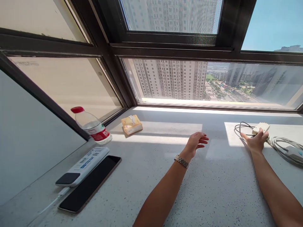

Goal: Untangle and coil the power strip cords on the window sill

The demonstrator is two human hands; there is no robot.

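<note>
My right hand (256,142) grips a small cream-coloured box with cables (261,127) at the right of the speckled white sill (220,186). Its thumb and fingers are around the near side of the box, and a dark cable (241,125) loops out to the left. What kind of device it is, I cannot tell. Over the middle of the sill, my left hand (194,144) is held with loosely spread fingers and nothing in it. A metal-band watch (181,161) circles the left wrist.
To the right lie a coiled grey cable (282,145) and a grey object with a blue spot (295,153). Along the left are a tilted bottle with a red cap (96,127), a tissue pack (132,125), a white power bank (85,165) and a phone (91,183). Dark-framed windows (170,53) border the sill.
</note>
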